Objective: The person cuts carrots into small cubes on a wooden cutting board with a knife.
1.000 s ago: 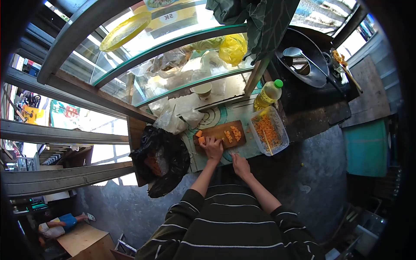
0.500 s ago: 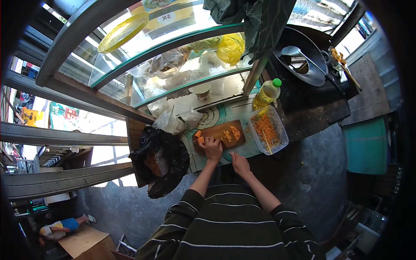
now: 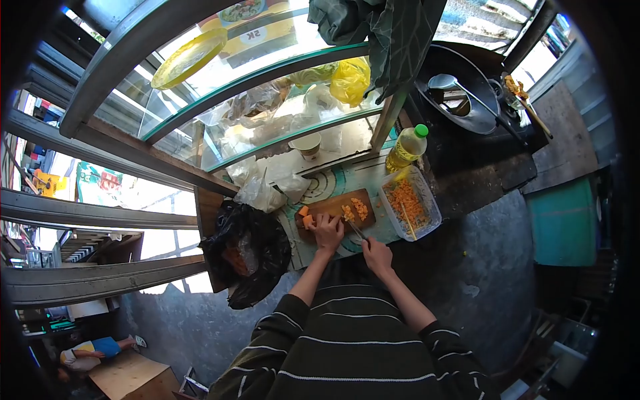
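On the wooden cutting board (image 3: 325,206), my left hand (image 3: 327,233) bends its fingers down over a piece of carrot, which they mostly hide. Two thick carrot chunks (image 3: 305,212) lie just beyond its fingertips. Close by on the right, my right hand (image 3: 378,256) grips a knife (image 3: 357,231) by the handle, its blade pointing toward the board beside my left fingers. Small cut carrot pieces (image 3: 360,209) lie in rows at the board's right side. A clear plastic container (image 3: 433,212) to the right holds finely diced orange bits (image 3: 405,200) and a yellowish stick (image 3: 409,223).
An oil bottle (image 3: 408,148) with a green cap stands behind the container. At right is a wok (image 3: 477,122) with a ladle (image 3: 443,83). A black plastic bag (image 3: 223,223) sits left of the board. A glass case (image 3: 267,93) rises behind. Someone (image 3: 100,350) is at lower left.
My right hand has shifted slightly right and down, and the knife blade now shows more clearly beside my left fingers. My left hand stays on the board. The view has tilted a little.
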Demonstrator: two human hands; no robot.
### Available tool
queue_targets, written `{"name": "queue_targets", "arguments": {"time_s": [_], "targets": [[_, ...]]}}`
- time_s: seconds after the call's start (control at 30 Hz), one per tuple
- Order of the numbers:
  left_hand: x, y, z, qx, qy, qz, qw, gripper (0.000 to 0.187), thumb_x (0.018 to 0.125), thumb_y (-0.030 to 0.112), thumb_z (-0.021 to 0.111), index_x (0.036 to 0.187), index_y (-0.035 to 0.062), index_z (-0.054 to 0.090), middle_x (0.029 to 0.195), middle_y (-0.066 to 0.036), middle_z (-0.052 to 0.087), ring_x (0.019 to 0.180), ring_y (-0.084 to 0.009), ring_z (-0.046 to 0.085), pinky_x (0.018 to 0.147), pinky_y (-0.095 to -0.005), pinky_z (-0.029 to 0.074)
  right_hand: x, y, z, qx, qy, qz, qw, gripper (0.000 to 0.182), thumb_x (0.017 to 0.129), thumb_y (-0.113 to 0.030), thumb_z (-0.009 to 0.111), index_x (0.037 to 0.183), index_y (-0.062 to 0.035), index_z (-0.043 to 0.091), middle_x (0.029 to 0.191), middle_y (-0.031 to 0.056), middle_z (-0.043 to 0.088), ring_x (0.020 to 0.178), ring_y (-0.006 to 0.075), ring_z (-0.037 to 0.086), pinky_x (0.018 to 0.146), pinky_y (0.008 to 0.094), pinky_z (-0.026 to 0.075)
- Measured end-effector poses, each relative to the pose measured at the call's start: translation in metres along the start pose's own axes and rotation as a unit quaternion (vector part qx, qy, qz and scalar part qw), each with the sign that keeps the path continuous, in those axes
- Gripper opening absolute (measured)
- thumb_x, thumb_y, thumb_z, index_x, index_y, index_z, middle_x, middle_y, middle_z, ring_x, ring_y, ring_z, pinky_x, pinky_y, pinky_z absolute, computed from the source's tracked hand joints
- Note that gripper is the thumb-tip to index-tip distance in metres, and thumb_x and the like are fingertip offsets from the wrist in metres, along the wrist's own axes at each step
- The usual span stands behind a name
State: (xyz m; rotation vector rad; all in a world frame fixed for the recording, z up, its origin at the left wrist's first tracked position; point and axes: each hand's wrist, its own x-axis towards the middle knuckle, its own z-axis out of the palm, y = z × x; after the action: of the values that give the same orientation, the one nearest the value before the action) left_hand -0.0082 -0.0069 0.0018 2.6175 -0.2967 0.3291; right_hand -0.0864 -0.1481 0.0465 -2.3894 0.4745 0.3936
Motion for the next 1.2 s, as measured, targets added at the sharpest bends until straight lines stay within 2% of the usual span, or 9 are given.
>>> {"name": "queue_targets", "arguments": {"time_s": [0.23, 0.57, 0.67, 0.83, 0.93, 1.0, 1.03, 1.1, 1.2], "targets": [[0.013, 0.024, -0.003, 0.027, 0.012, 0.012, 0.999, 0.03, 0.074, 0.038, 0.064, 0.093, 0.0156, 0.065, 0.082, -0.003, 0.054, 0.085, -0.0182, 0.048, 0.076, -0.0435, 0.025, -0.005, -0.002, -0.012, -0.042, 0.103, -0.063, 0.992, 0.024, 0.084, -0.029, 0.05, 0.084, -0.0053, 0.055, 0.075, 0.0154, 0.06, 0.07, 0.0339, 0.059, 0.058, 0.0427, 0.046], [0.026, 0.004, 0.018, -0.027, -0.01, -0.009, 1.0, 0.016, 0.077, 0.025, 0.062, 0.084, 0.011, 0.067, 0.073, -0.001, 0.061, 0.079, -0.0167, 0.05, 0.077, -0.0418, 0.024, -0.025, 0.017, -0.034, -0.026, 0.117, -0.046, 0.992, 0.025, 0.084, -0.029, 0.048, 0.084, -0.0043, 0.055, 0.076, 0.0159, 0.061, 0.071, 0.0349, 0.059, 0.06, 0.0444, 0.046], [0.029, -0.001, 0.008, -0.052, 0.01, -0.002, 0.999, 0.014, 0.077, 0.022, 0.062, 0.084, 0.0105, 0.067, 0.074, -0.001, 0.062, 0.078, -0.0164, 0.051, 0.078, -0.04, 0.024, -0.02, 0.02, -0.027, 0.01, 0.067, -0.013, 0.998, 0.028, 0.085, -0.029, 0.046, 0.084, -0.0025, 0.055, 0.076, 0.0185, 0.06, 0.074, 0.0375, 0.058, 0.063, 0.0463, 0.046], [0.033, -0.015, -0.013, -0.051, 0.098, -0.045, 0.993, 0.012, 0.079, 0.022, 0.06, 0.085, 0.0137, 0.067, 0.076, 0.0, 0.063, 0.078, -0.016, 0.053, 0.077, -0.0377, 0.024, 0.001, 0.002, 0.011, 0.089, -0.032, -0.042, 0.995, 0.034, 0.086, -0.03, 0.042, 0.087, 0.0007, 0.055, 0.082, 0.0246, 0.058, 0.082, 0.0409, 0.055, 0.07, 0.0483, 0.042], [0.037, -0.027, -0.026, -0.002, 0.089, -0.08, 0.993, 0.013, 0.079, 0.024, 0.059, 0.086, 0.0154, 0.066, 0.079, 0.001, 0.062, 0.081, -0.0158, 0.053, 0.077, -0.0374, 0.025, 0.028, 0.013, 0.051, 0.143, -0.079, -0.068, 0.984, 0.037, 0.088, -0.032, 0.04, 0.089, 0.0019, 0.054, 0.085, 0.0257, 0.057, 0.085, 0.0429, 0.052, 0.073, 0.047, 0.041], [0.038, -0.039, -0.036, 0.014, 0.059, -0.11, 0.992, 0.014, 0.078, 0.025, 0.06, 0.086, 0.0166, 0.066, 0.083, 0.001, 0.061, 0.084, -0.0168, 0.053, 0.078, -0.0384, 0.027, 0.042, 0.027, 0.07, 0.242, -0.072, -0.093, 0.963, 0.038, 0.089, -0.039, 0.042, 0.08, -0.0029, 0.049, 0.058, 0.0067, 0.048, 0.049, 0.0197, 0.05, 0.045, 0.0308, 0.039], [0.038, -0.045, -0.04, 0.025, 0.027, -0.139, 0.99, 0.015, 0.077, 0.026, 0.06, 0.087, 0.0178, 0.066, 0.087, 0.0, 0.06, 0.086, -0.0178, 0.054, 0.078, -0.0394, 0.029, 0.04, 0.023, 0.06, 0.242, -0.075, -0.096, 0.963, 0.038, 0.089, -0.039, 0.042, 0.08, -0.0029, 0.049, 0.058, 0.0067, 0.048, 0.049, 0.0197, 0.05, 0.045, 0.0308, 0.039], [0.037, -0.058, -0.046, 0.017, -0.002, -0.169, 0.986, 0.017, 0.076, 0.028, 0.061, 0.088, 0.0173, 0.066, 0.089, -0.001, 0.06, 0.088, -0.0193, 0.054, 0.078, -0.04, 0.032, 0.034, 0.018, 0.033, 0.353, -0.173, 0.074, 0.916, 0.038, 0.089, -0.044, 0.041, 0.079, -0.0082, 0.047, 0.055, -0.0016, 0.039, 0.045, 0.0069, 0.039, 0.039, 0.0226, 0.032], [0.034, -0.083, -0.048, -0.004, -0.057, -0.211, 0.976, 0.02, 0.075, 0.029, 0.062, 0.091, 0.017, 0.066, 0.093, -0.003, 0.058, 0.092, -0.022, 0.053, 0.077, -0.0428, 0.036, 0.03, 0.021, 0.017, 0.424, -0.192, 0.122, 0.877, 0.037, 0.089, -0.045, 0.04, 0.077, -0.0102, 0.045, 0.054, -0.0025, 0.036, 0.041, 0.0066, 0.033, 0.037, 0.0216, 0.029]]}}
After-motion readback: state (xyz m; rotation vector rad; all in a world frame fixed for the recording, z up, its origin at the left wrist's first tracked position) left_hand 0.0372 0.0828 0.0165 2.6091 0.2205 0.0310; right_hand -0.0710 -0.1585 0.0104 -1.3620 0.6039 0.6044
